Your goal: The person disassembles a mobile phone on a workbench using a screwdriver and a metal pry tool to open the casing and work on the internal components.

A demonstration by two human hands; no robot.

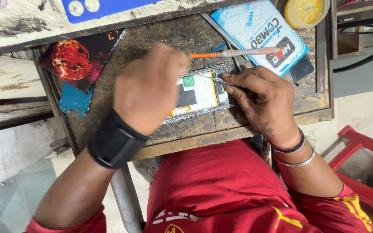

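Gripping thin metal tweezers (221, 80) between closed fingertips, the right hand (262, 101) sets their tip on the right end of an opened smartphone with a white-and-yellow interior (197, 92). The phone lies flat at the middle of the dark worn wooden workbench (160, 36), long axis left to right, directly left of this hand. The left hand (147, 88), curled loosely, covers the phone's left end and pins it; whether it clasps anything cannot be told. Farther off lie an orange-handled screwdriver (234, 53) and a blue-and-white printed packet (260, 30).

Yellow tub (306, 11); blue packet (257, 30); red chair (363, 172)
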